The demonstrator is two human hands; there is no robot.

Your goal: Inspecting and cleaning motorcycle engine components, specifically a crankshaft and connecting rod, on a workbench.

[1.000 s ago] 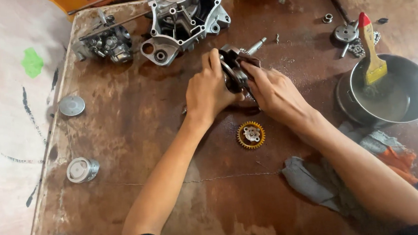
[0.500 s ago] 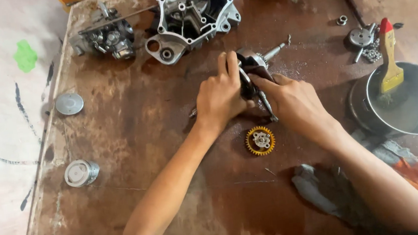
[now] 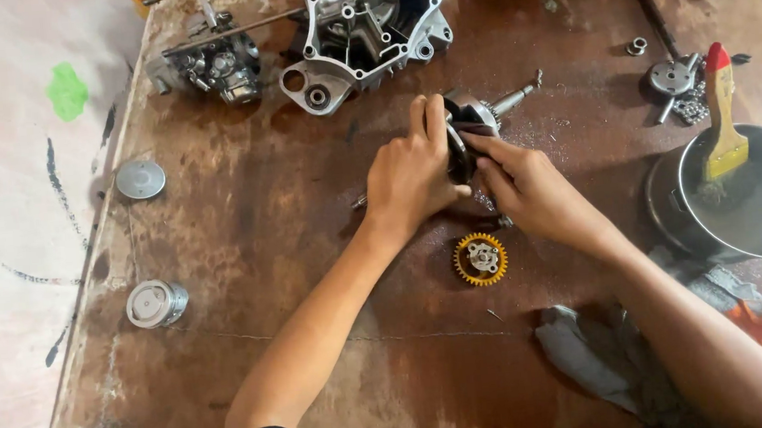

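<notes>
both hands clamped on a crankshaft; stained brown board on pale floor

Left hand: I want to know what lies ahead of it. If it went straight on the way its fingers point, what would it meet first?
Past the shaft assembly it grips, the left hand would probably meet the grey engine casing at the board's far edge; depth is uncertain.
</notes>
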